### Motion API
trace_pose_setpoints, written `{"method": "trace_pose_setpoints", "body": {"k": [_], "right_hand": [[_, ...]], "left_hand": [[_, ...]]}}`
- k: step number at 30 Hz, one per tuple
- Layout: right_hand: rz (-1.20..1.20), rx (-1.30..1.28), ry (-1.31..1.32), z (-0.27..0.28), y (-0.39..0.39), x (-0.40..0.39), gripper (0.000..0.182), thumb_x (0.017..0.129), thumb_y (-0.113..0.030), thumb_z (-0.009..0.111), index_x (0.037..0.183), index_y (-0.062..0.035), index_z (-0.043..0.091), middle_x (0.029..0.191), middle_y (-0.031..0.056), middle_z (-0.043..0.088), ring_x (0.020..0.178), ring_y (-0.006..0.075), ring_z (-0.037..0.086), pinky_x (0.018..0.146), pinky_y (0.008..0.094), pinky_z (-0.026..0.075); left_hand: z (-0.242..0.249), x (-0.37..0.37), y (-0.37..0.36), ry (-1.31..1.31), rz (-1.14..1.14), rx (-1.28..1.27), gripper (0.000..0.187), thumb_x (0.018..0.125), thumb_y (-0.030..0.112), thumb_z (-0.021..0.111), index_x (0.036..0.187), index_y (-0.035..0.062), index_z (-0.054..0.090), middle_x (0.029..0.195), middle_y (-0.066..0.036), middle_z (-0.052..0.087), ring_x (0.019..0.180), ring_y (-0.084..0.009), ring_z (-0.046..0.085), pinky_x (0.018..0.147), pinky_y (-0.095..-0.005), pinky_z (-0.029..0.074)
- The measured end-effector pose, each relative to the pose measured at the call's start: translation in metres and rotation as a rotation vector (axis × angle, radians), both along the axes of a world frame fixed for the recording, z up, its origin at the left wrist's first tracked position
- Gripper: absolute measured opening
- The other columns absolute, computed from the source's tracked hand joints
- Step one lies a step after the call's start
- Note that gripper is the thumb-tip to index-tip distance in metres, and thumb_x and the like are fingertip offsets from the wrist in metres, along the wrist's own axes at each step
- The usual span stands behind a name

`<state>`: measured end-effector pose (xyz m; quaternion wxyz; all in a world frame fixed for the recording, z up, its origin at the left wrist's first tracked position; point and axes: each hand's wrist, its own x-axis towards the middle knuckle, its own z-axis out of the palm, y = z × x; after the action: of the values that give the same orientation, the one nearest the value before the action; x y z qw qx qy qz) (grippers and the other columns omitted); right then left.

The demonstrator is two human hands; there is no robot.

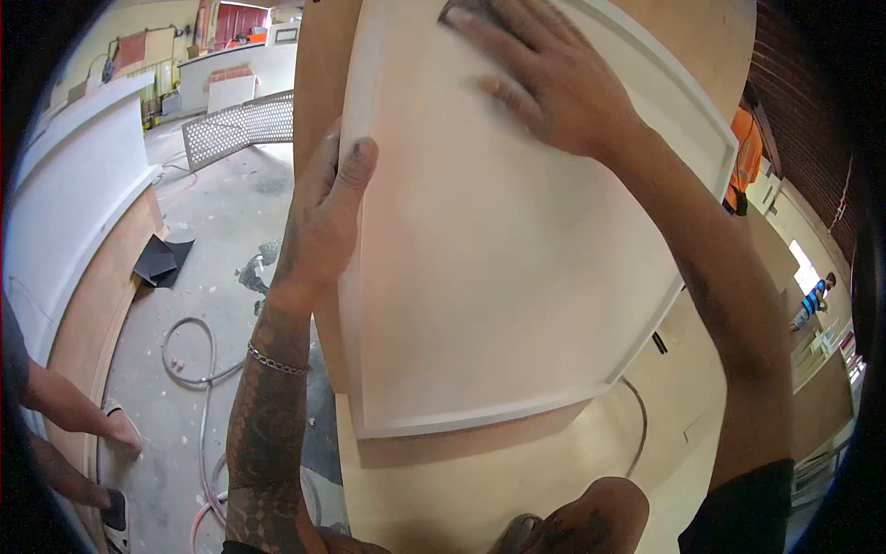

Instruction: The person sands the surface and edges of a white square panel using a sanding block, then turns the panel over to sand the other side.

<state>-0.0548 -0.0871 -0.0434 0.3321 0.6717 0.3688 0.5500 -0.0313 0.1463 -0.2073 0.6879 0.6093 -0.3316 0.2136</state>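
A white panel (517, 277) with a raised rim lies on a wooden board, filling the middle of the view. My left hand (332, 208) grips the panel's left edge, its thumb on top of the rim and the fingers mostly hidden beyond the side. Across the panel's upper part lies my right hand (544, 78), blurred, with fingers pressed flat on the surface. A small dark edge of what looks like sandpaper (449, 13) shows under its fingertips; most of it is hidden by the hand.
Black sheets (163, 262) and a looped hose (208, 379) lie on the dusty floor. A perforated metal sheet (240, 129) stands behind. At left is a curved white-topped counter (78, 185), with another person's legs (78, 406) beside it. People in orange (746, 152) and blue (814, 300) are at right.
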Motion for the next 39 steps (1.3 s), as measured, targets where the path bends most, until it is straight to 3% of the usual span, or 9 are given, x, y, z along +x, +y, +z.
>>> {"method": "trace_pose_setpoints", "body": {"k": [1, 8, 11, 17, 24, 26, 29, 34, 39], "right_hand": [[-0.084, 0.126, 0.085, -0.006, -0.007, 0.012, 0.079, 0.086, -0.046, 0.070, 0.154, -0.0223, 0.039, 0.162, 0.0138, 0.031, 0.149, 0.0364, 0.030, 0.124, 0.0505, 0.021], [0.008, -0.199, 0.891, -0.230, -0.008, -0.048, 0.075, 0.087, -0.041, 0.070, 0.153, -0.0204, 0.040, 0.160, 0.0092, 0.034, 0.148, 0.0264, 0.033, 0.122, 0.0543, 0.024], [-0.029, -0.263, 1.240, -0.200, -0.029, -0.039, 0.072, 0.088, -0.036, 0.071, 0.152, -0.0224, 0.042, 0.160, 0.0051, 0.036, 0.148, 0.0259, 0.033, 0.123, 0.0501, 0.025], [-0.114, 0.170, 0.218, -0.007, -0.041, -0.001, 0.068, 0.093, -0.034, 0.063, 0.154, -0.0161, 0.039, 0.153, 0.0178, 0.044, 0.138, 0.0384, 0.043, 0.118, 0.0496, 0.032], [-0.402, -0.194, 0.956, -0.279, -0.021, -0.076, 0.077, 0.091, -0.035, 0.063, 0.154, -0.0027, 0.033, 0.160, 0.0175, 0.033, 0.149, 0.0315, 0.031, 0.124, 0.0476, 0.021], [0.245, -0.064, 1.318, -0.334, -0.076, -0.076, 0.074, 0.092, -0.036, 0.062, 0.155, -0.0088, 0.034, 0.163, 0.0093, 0.031, 0.147, 0.0284, 0.035, 0.121, 0.0469, 0.027], [-0.191, -0.146, 1.296, -0.226, -0.070, -0.052, 0.078, 0.092, -0.035, 0.066, 0.159, -0.0233, 0.029, 0.165, 0.0063, 0.028, 0.150, 0.0266, 0.029, 0.122, 0.0497, 0.025], [0.037, 0.357, 0.342, -0.021, -0.074, 0.003, 0.060, 0.090, -0.035, 0.067, 0.144, -0.0143, 0.051, 0.149, 0.0157, 0.047, 0.136, 0.0362, 0.045, 0.113, 0.0522, 0.037], [0.062, 0.370, 0.709, -0.161, -0.045, -0.024, 0.071, 0.091, -0.039, 0.066, 0.151, -0.0110, 0.041, 0.156, 0.0143, 0.039, 0.149, 0.0323, 0.031, 0.123, 0.0487, 0.023]], "left_hand": [[0.001, -0.001, 0.000, -0.011, 0.005, 0.009, 0.061, 0.106, 0.048, 0.046, 0.143, -0.0011, 0.049, 0.130, -0.015, 0.060, 0.123, -0.0218, 0.053, 0.106, -0.0359, 0.040], [0.003, -0.007, 0.001, 0.000, 0.076, 0.046, 0.059, 0.106, 0.048, 0.046, 0.140, -0.0003, 0.052, 0.127, -0.014, 0.060, 0.120, -0.0215, 0.052, 0.106, -0.0349, 0.039], [-0.003, 0.003, 0.000, 0.038, 0.086, 0.014, 0.059, 0.106, 0.049, 0.047, 0.139, 0.0002, 0.053, 0.124, -0.012, 0.061, 0.118, -0.0201, 0.053, 0.103, -0.0340, 0.041], [0.004, -0.008, -0.003, 0.064, 0.094, -0.002, 0.064, 0.106, 0.049, 0.046, 0.135, -0.0069, 0.054, 0.128, -0.017, 0.062, 0.114, -0.0215, 0.060, 0.099, -0.0338, 0.047], [0.003, -0.010, -0.002, 0.138, 0.107, 0.014, 0.067, 0.106, 0.052, 0.042, 0.138, -0.0062, 0.051, 0.129, -0.017, 0.060, 0.115, -0.0229, 0.060, 0.098, -0.0347, 0.049], [0.001, -0.007, -0.001, 0.131, 0.092, 0.007, 0.067, 0.107, 0.052, 0.041, 0.139, -0.0064, 0.050, 0.130, -0.017, 0.060, 0.117, -0.0228, 0.059, 0.099, -0.0347, 0.048], [-0.001, -0.006, -0.002, 0.135, 0.062, -0.020, 0.067, 0.107, 0.050, 0.041, 0.141, -0.0066, 0.047, 0.133, -0.017, 0.058, 0.120, -0.0231, 0.058, 0.102, -0.0353, 0.047], [-0.006, 0.006, 0.001, 0.106, -0.054, -0.033, 0.065, 0.108, 0.047, 0.039, 0.144, -0.0067, 0.044, 0.137, -0.018, 0.056, 0.125, -0.0251, 0.055, 0.107, -0.0365, 0.043], [-0.004, 0.004, -0.002, 0.135, 0.000, -0.083, 0.065, 0.108, 0.048, 0.038, 0.145, -0.0055, 0.043, 0.137, -0.017, 0.055, 0.124, -0.0255, 0.056, 0.104, -0.0368, 0.045]]}}
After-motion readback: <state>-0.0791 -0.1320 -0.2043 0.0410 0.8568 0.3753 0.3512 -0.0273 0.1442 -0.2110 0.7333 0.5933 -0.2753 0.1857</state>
